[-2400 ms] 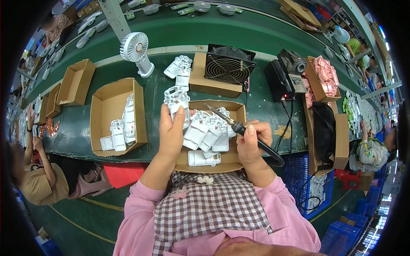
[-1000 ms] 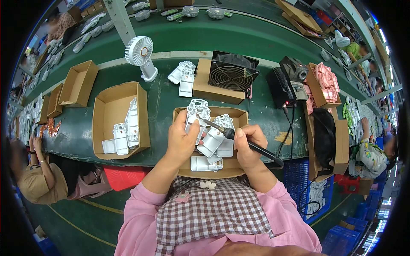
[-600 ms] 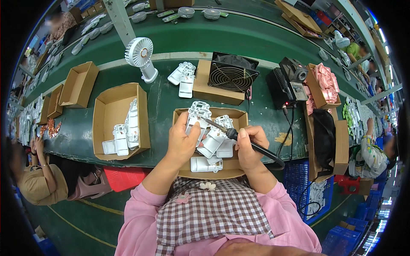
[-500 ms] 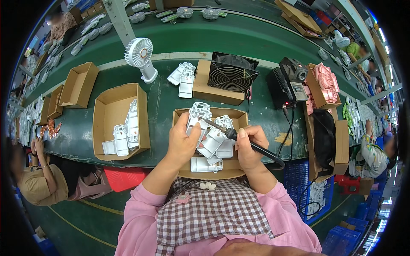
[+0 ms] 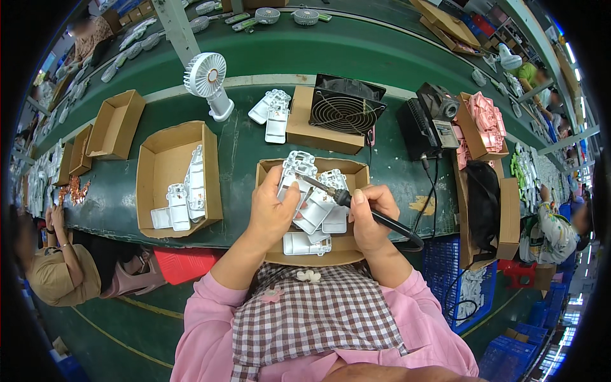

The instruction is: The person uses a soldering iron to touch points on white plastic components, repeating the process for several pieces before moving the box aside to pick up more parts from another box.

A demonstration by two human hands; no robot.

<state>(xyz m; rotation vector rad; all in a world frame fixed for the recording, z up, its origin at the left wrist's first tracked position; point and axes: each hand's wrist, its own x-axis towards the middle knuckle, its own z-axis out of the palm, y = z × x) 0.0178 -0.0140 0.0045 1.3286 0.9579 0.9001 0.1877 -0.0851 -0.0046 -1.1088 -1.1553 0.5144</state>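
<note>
Iron tip right up at a white casing, both hands busy over the box
Left hand (image 5: 270, 207) has thumb and fingers clamped on the casing (image 5: 299, 164), which sits above the left part of the cardboard box (image 5: 305, 260); right hand (image 5: 374, 213) has its fingers wrapped round the handle of the soldering iron (image 5: 389, 223), pointing left. Can't really tell if the tip touches. More white parts (image 5: 314, 217) are heaped in the box below, and a black fan (image 5: 345, 111) stands just behind it.
</note>
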